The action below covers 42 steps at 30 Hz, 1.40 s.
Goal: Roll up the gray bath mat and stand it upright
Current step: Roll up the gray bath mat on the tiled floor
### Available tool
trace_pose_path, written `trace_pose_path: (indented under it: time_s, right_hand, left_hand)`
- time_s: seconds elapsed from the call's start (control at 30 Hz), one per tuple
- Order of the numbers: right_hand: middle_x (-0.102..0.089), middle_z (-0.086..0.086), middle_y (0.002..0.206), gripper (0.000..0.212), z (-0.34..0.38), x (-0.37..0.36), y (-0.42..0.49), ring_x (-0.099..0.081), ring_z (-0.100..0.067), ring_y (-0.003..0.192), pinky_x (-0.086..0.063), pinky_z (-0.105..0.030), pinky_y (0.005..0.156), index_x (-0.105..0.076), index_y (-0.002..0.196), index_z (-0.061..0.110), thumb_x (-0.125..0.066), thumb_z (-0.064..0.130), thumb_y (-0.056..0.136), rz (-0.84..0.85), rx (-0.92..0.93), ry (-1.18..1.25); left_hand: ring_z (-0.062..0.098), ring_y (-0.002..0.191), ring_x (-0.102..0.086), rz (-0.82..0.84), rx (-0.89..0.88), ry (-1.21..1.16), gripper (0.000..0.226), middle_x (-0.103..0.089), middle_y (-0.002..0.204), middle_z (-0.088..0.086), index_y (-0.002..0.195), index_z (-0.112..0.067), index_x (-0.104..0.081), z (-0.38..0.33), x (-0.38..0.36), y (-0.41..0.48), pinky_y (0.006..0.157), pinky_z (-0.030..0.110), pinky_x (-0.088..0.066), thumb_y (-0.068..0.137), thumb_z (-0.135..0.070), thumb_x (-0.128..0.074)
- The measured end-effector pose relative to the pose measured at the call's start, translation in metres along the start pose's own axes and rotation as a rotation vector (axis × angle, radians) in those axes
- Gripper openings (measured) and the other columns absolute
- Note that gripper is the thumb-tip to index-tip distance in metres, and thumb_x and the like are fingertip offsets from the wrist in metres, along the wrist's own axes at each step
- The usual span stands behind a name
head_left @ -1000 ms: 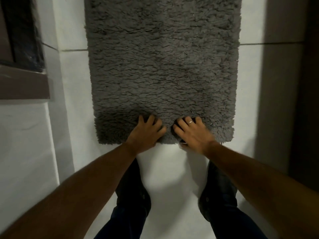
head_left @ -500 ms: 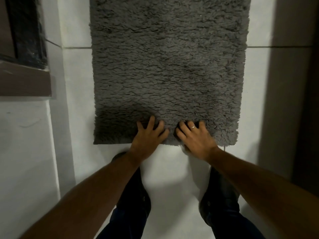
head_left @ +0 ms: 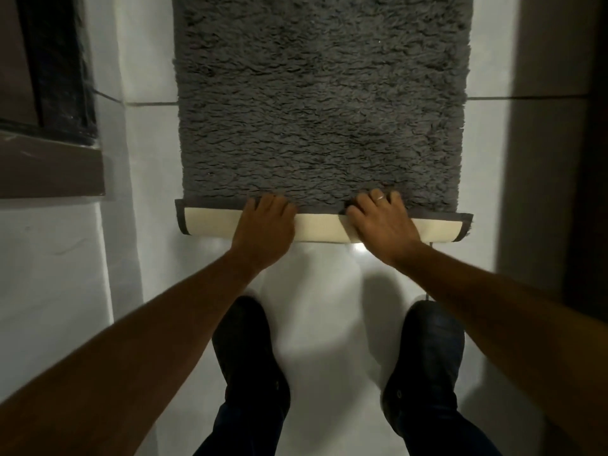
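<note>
The gray bath mat [head_left: 320,103] lies flat on the white tiled floor, stretching away from me. Its near edge is turned over onto the pile, showing a cream underside [head_left: 210,223] with a gray hem. My left hand [head_left: 265,227] presses on the folded edge left of centre, fingers curled over it. My right hand [head_left: 383,222], with a ring on one finger, grips the same fold right of centre. Both hands lie side by side on the small roll.
My two dark shoes [head_left: 250,353] stand on the white floor [head_left: 329,291] just behind the roll. A white wall and a dark ledge [head_left: 49,166] close in on the left. A dark vertical surface [head_left: 589,159] borders the right.
The near edge of the mat has been lifted and folded forward, so its cream underside now shows. Both hands moved forward with it, and the view has shifted closer.
</note>
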State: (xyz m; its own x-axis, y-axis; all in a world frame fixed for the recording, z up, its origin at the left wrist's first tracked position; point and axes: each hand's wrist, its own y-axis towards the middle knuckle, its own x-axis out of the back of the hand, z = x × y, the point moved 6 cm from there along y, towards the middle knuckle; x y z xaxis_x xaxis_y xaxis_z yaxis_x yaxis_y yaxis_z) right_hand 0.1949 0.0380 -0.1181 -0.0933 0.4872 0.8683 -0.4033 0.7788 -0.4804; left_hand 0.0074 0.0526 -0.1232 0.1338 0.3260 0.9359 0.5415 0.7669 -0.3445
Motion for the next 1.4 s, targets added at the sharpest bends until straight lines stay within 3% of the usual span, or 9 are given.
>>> trace_pose_path:
  time_s: [0.13, 0.3, 0.47, 0.63, 0.8, 0.97, 1.07, 1.27, 1.4]
  right_hand:
    - [-0.061, -0.015, 0.116, 0.045, 0.003, -0.011, -0.014, -0.056, -0.036, 0.103, -0.044, -0.048, 0.082, -0.059, 0.116, 0.009, -0.055, 0.047, 0.093, -0.016, -0.002, 0.014]
    - [-0.068, -0.015, 0.108, 0.033, 0.0, -0.011, -0.016, -0.061, -0.035, 0.096, -0.045, -0.045, 0.081, -0.064, 0.113, 0.01, -0.069, 0.027, 0.085, -0.017, 0.055, 0.138]
    - [-0.072, -0.011, 0.108, 0.037, -0.017, 0.004, -0.003, -0.067, -0.03, 0.094, -0.055, -0.043, 0.08, -0.063, 0.12, 0.016, -0.066, 0.033, 0.088, 0.183, 0.002, 0.519]
    - [-0.058, -0.016, 0.122, 0.035, -0.04, 0.023, 0.016, -0.055, -0.035, 0.107, -0.049, -0.051, 0.088, -0.055, 0.12, 0.012, -0.063, 0.032, 0.092, -0.055, -0.198, 0.397]
    - [-0.062, -0.016, 0.118, 0.024, -0.027, 0.027, 0.024, -0.052, -0.038, 0.109, -0.038, -0.053, 0.092, -0.061, 0.113, 0.01, -0.055, 0.025, 0.096, -0.188, -0.206, 0.143]
    - [-0.034, -0.018, 0.158, 0.078, -0.022, 0.006, 0.006, -0.023, -0.04, 0.147, -0.014, -0.072, 0.113, -0.03, 0.151, 0.008, -0.047, 0.056, 0.093, -0.14, -0.161, 0.08]
    - [-0.015, -0.019, 0.165, 0.095, -0.029, 0.005, 0.017, -0.008, -0.041, 0.151, -0.004, -0.075, 0.113, -0.015, 0.157, 0.01, -0.053, 0.062, 0.087, -0.104, -0.166, 0.016]
    - [-0.059, -0.018, 0.126, 0.075, -0.036, 0.016, 0.033, -0.054, -0.038, 0.112, -0.038, -0.058, 0.1, -0.045, 0.136, 0.009, -0.039, 0.065, 0.087, -0.123, -0.143, 0.041]
    - [-0.065, -0.014, 0.118, 0.072, -0.029, 0.006, 0.008, -0.06, -0.034, 0.104, -0.044, -0.049, 0.09, -0.054, 0.124, 0.014, -0.032, 0.07, 0.085, -0.026, -0.043, 0.142]
  left_hand:
    - [0.037, 0.107, -0.054, 0.164, 0.002, 0.033, 0.067, -0.057, 0.121, 0.018, 0.121, -0.01, -0.053, 0.0, -0.012, -0.008, 0.084, 0.05, -0.048, 0.076, -0.055, -0.073]
    - [0.036, 0.104, -0.062, 0.149, -0.029, -0.107, 0.042, -0.068, 0.115, 0.017, 0.116, -0.009, -0.067, 0.005, -0.002, -0.006, 0.085, 0.049, -0.049, 0.082, -0.032, -0.076]
    - [0.031, 0.097, -0.066, 0.354, 0.027, -0.414, 0.04, -0.071, 0.111, 0.012, 0.123, -0.013, -0.059, 0.024, 0.009, 0.006, 0.084, 0.041, -0.053, 0.094, -0.039, -0.061]
    - [0.036, 0.105, -0.058, -0.043, 0.105, -0.121, 0.027, -0.063, 0.113, 0.017, 0.111, -0.012, -0.06, 0.014, 0.034, 0.017, 0.084, 0.047, -0.046, 0.086, -0.018, -0.068]
    - [0.043, 0.141, -0.029, 0.059, 0.124, -0.037, 0.095, -0.036, 0.15, 0.026, 0.147, -0.002, -0.031, -0.011, -0.001, 0.004, 0.114, 0.066, -0.017, 0.08, -0.062, -0.062]
    - [0.042, 0.147, -0.015, 0.105, 0.153, 0.036, 0.118, -0.024, 0.159, 0.021, 0.154, -0.009, -0.011, 0.01, -0.004, 0.035, 0.111, 0.074, -0.01, 0.071, -0.072, -0.066]
    - [0.041, 0.141, -0.028, 0.115, 0.21, 0.064, 0.11, -0.035, 0.153, 0.019, 0.153, -0.014, -0.019, 0.018, 0.002, 0.049, 0.108, 0.077, -0.013, 0.07, -0.068, -0.069]
    - [0.034, 0.104, -0.057, -0.074, 0.156, 0.018, 0.052, -0.064, 0.113, 0.015, 0.124, -0.016, -0.057, 0.024, 0.023, 0.051, 0.096, 0.061, -0.039, 0.083, -0.045, -0.07]
    - [0.031, 0.106, -0.057, 0.152, 0.117, -0.099, 0.054, -0.062, 0.117, 0.009, 0.119, -0.02, -0.054, 0.012, 0.014, 0.03, 0.094, 0.053, -0.039, 0.082, -0.057, -0.065]
